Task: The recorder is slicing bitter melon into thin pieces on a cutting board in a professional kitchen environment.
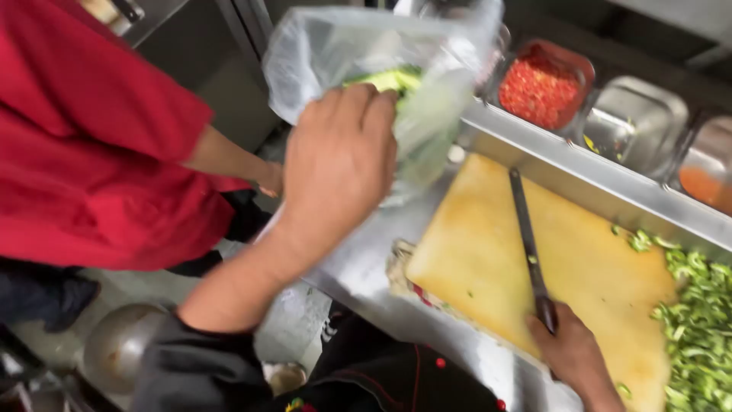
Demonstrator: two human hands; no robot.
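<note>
My left hand [339,164] clutches a clear plastic bag [358,53] of greens at twelve o'clock; my right hand [573,352] grips a knife [528,240] laid flat on the cutting board [534,267] at four o'clock, blade parked safely.

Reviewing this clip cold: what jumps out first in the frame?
The left hand at centre grips a clear plastic bag with green vegetable inside. Below right, the right hand holds a dark knife flat on a yellow cutting board, with chopped greens heaped at its right edge. A person in a red shirt fills the left side.
</note>
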